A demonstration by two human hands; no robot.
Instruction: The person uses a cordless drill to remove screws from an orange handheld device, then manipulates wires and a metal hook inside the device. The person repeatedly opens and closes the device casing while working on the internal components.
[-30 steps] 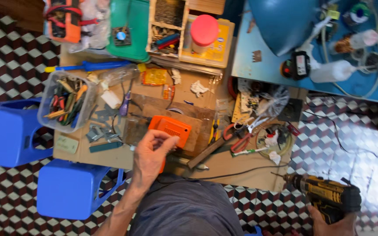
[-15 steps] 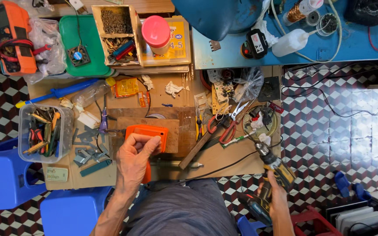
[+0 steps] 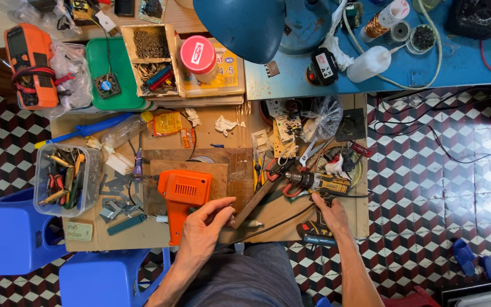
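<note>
While left hand pinches one orange tool, right hand grips one drill.

Overhead view under bright, even, diffuse light. Shadows are soft and short, falling just beside the orange tool and under the blue lamp shade. Mild glare shows on the white plastic bottle and the clear plastic tub. Focus is sharp at the centre. Straight lines of the checkered floor bow slightly near the frame edges, indicating wide-angle distortion. No motion blur is evident on either hand.
</note>
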